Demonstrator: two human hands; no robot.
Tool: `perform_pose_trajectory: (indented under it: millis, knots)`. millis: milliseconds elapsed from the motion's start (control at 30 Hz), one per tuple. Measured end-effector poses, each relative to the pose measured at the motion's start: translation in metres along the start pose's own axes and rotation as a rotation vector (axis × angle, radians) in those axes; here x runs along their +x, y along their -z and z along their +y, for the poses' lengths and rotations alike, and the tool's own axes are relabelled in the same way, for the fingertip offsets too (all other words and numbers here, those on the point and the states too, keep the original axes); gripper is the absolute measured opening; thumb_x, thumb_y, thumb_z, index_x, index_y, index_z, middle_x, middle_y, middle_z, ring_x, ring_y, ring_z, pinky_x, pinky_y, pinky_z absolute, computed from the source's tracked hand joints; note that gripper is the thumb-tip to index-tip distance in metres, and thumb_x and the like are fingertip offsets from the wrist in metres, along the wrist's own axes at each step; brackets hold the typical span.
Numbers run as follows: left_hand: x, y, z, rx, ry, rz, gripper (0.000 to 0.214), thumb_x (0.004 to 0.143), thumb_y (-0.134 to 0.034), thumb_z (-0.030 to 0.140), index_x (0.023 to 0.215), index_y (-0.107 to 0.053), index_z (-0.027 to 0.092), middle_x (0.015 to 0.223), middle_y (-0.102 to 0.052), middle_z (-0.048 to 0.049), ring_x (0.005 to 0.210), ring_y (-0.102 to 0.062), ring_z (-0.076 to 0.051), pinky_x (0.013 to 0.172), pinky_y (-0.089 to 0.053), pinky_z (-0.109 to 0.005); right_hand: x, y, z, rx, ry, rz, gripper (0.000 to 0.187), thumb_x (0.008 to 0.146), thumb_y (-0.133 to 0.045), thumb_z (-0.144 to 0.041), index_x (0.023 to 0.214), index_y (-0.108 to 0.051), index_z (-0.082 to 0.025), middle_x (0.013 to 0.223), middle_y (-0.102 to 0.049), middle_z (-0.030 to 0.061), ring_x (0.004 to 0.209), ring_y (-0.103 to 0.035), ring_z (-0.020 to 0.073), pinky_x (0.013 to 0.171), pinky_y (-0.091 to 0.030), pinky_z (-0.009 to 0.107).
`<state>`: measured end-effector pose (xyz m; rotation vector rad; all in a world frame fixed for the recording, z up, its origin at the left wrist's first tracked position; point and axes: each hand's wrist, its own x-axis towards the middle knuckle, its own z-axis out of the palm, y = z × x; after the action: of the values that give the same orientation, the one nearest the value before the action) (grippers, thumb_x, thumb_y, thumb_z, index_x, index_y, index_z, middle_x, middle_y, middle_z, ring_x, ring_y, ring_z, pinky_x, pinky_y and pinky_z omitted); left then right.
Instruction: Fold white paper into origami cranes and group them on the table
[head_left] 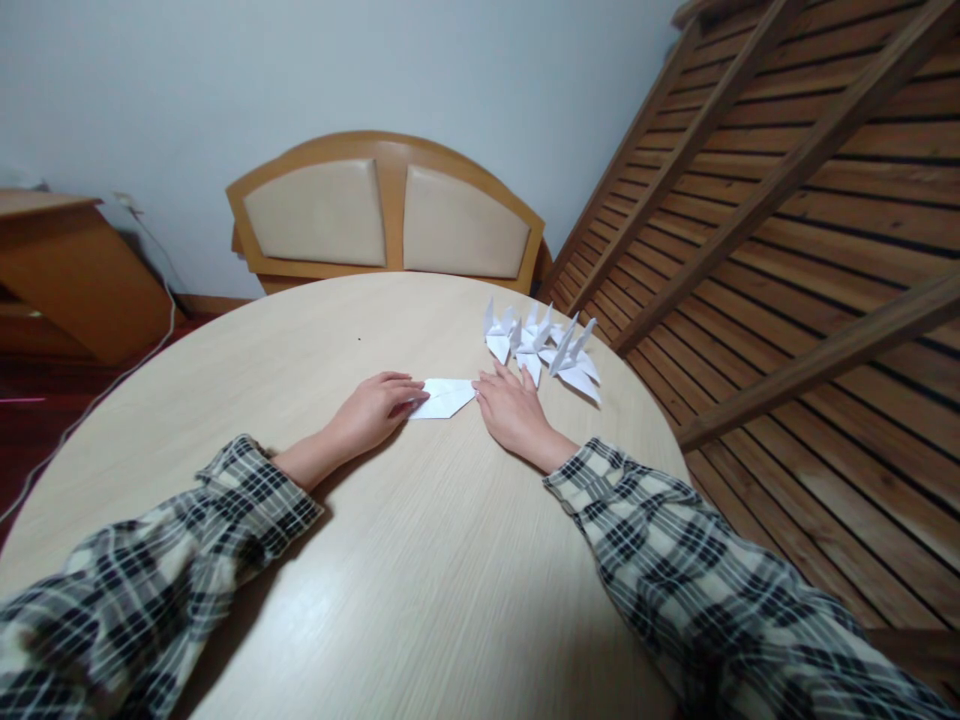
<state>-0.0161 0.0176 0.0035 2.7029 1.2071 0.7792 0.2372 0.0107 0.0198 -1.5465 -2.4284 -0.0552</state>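
Note:
A folded sheet of white paper lies flat near the middle of the round table, its right end narrowing to a point. My left hand is closed on the left end of the paper, fingers together and thumb against it, covering that edge. At the pointed right end, my right hand rests low with fingers spread, its thumb side touching the tip. Just beyond my right hand stand several white origami cranes, grouped closely with wings and necks upward; the rightmost crane sits slightly apart.
The pale wooden table spans most of the view. Behind it is a wooden headboard with cream panels against a wall. A slatted wooden frame leans along the right side. A brown desk and a white cable are at left.

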Motion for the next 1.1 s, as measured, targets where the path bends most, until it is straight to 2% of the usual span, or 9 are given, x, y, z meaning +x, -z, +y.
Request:
perform_pose_trajectory:
  millis: [100, 333, 467, 533, 600, 833, 967, 1033, 1100]
  knots:
    - [0.0, -0.003, -0.002, 0.014, -0.027, 0.023, 0.032, 0.097, -0.049, 0.014, 0.12, -0.07, 0.014, 0.121, -0.073, -0.0127, 0.114, -0.064, -0.027, 0.1, -0.053, -0.049, 0.0, -0.002, 0.001, 0.001, 0.025, 0.022, 0.036, 0.101, -0.041, -0.02, 0.125, -0.066, -0.015, 0.136, -0.065, 0.0108, 0.143, -0.041, 0.0315, 0.121, -0.013, 0.061]
    - [0.0, -0.009, -0.007, -0.014, -0.082, 0.061, 0.034, 0.092, -0.05, 0.009, 0.119, -0.07, 0.014, 0.119, -0.074, -0.0136, 0.114, -0.065, -0.027, 0.097, -0.055, -0.052, 0.0, -0.003, 0.0, -0.008, 0.08, 0.131, 0.027, 0.096, -0.049, -0.019, 0.11, -0.072, -0.014, 0.125, -0.07, 0.014, 0.136, -0.049, 0.033, 0.117, -0.022, 0.062]
    - [-0.001, -0.009, -0.005, -0.073, -0.107, 0.066, 0.038, 0.089, -0.049, 0.004, 0.117, -0.071, 0.016, 0.117, -0.074, -0.0129, 0.112, -0.066, -0.026, 0.096, -0.055, -0.049, 0.0, 0.0, 0.0, 0.16, 0.298, 0.23, 0.033, 0.093, -0.05, -0.014, 0.121, -0.068, -0.018, 0.135, -0.065, 0.0098, 0.132, -0.052, 0.0261, 0.113, -0.035, 0.052]
    - [-0.001, -0.007, -0.002, -0.094, -0.107, 0.06, 0.041, 0.087, -0.048, 0.002, 0.117, -0.071, 0.016, 0.118, -0.074, -0.0129, 0.11, -0.067, -0.024, 0.097, -0.055, -0.047, -0.001, 0.001, -0.001, 0.24, 0.444, 0.204, 0.038, 0.088, -0.052, -0.009, 0.122, -0.066, -0.021, 0.134, -0.065, 0.0068, 0.127, -0.055, 0.0231, 0.108, -0.041, 0.046]
    - [0.0, -0.004, 0.002, -0.121, -0.103, 0.05, 0.042, 0.086, -0.048, 0.002, 0.118, -0.07, 0.017, 0.118, -0.073, -0.012, 0.107, -0.068, -0.023, 0.096, -0.055, -0.045, -0.002, 0.001, -0.002, 0.278, 0.516, 0.155, 0.041, 0.084, -0.052, -0.005, 0.12, -0.066, -0.02, 0.13, -0.067, 0.006, 0.121, -0.059, 0.0224, 0.103, -0.045, 0.043]
    - [0.0, 0.003, 0.011, -0.165, -0.066, -0.007, 0.045, 0.082, -0.045, 0.001, 0.116, -0.068, 0.019, 0.114, -0.073, -0.0095, 0.102, -0.068, -0.021, 0.092, -0.054, -0.039, -0.003, -0.003, -0.002, 0.352, 0.487, 0.08, 0.031, 0.088, -0.054, -0.012, 0.116, -0.066, -0.019, 0.125, -0.07, 0.0072, 0.118, -0.062, 0.0201, 0.1, -0.047, 0.037]
    - [-0.001, 0.008, 0.017, -0.128, -0.016, -0.057, 0.034, 0.089, -0.047, 0.011, 0.117, -0.064, 0.016, 0.111, -0.071, -0.0123, 0.099, -0.066, -0.024, 0.09, -0.054, -0.042, -0.001, -0.001, -0.002, 0.284, 0.469, 0.012, 0.019, 0.093, -0.057, -0.021, 0.11, -0.068, -0.02, 0.117, -0.072, 0.0071, 0.112, -0.063, 0.0211, 0.098, -0.046, 0.037]
    - [-0.001, 0.011, 0.019, -0.133, -0.016, -0.093, 0.026, 0.095, -0.051, 0.025, 0.116, -0.063, 0.016, 0.109, -0.07, -0.0122, 0.098, -0.066, -0.024, 0.09, -0.054, -0.043, -0.001, 0.0, -0.001, 0.265, 0.469, 0.002, 0.017, 0.095, -0.057, -0.024, 0.107, -0.069, -0.02, 0.114, -0.073, 0.0068, 0.109, -0.063, 0.0211, 0.096, -0.045, 0.036]
    - [-0.001, 0.012, 0.02, -0.145, -0.021, -0.112, 0.031, 0.094, -0.058, 0.039, 0.117, -0.063, 0.018, 0.111, -0.069, -0.0122, 0.101, -0.065, -0.026, 0.092, -0.053, -0.043, 0.0, 0.0, -0.001, 0.265, 0.471, 0.011, 0.016, 0.096, -0.057, -0.027, 0.105, -0.07, -0.02, 0.111, -0.073, 0.0068, 0.107, -0.063, 0.0208, 0.094, -0.045, 0.036]
